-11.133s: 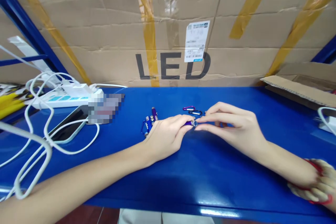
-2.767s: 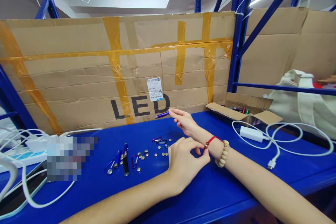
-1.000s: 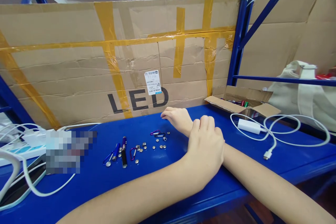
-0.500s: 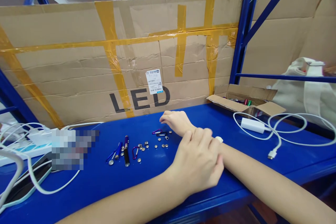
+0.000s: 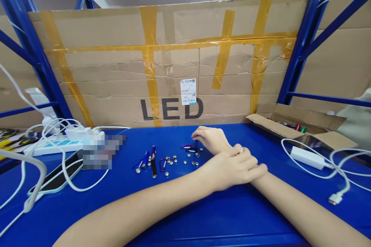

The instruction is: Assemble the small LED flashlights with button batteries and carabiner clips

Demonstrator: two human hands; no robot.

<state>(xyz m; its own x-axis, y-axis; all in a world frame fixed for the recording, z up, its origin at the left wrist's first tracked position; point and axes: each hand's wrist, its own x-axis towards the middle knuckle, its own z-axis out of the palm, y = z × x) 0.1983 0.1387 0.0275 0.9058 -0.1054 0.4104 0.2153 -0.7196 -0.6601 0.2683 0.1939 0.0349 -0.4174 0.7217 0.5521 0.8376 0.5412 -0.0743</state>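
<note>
My left hand (image 5: 233,170) lies across my right wrist, its fingers bent over a small white thing (image 5: 240,151) there, mostly covered. My right hand (image 5: 213,139) rests low over the blue shelf top, fingers loosely curved with nothing visible in them. Just left of it are a purple carabiner (image 5: 186,146) and a dark small flashlight (image 5: 191,150). Several button cells (image 5: 185,162) lie scattered nearby. Farther left sit a red-purple carabiner (image 5: 162,165), a black tube (image 5: 153,168), a purple tube (image 5: 154,151) and a blue flashlight (image 5: 145,159) with a blue carabiner.
An LED carton (image 5: 121,81) walls off the back. An open cardboard box (image 5: 275,125) with coloured tubes is at right, near a white adapter (image 5: 307,157) and its cable. On the left are a power strip (image 5: 58,146), a phone (image 5: 58,177), loose white cables and a blurred patch.
The view has swung left, so things appear shifted right. My left hand's fingers have flattened and moved further over my right wrist, covering more of the white thing. The small parts lie as before.
</note>
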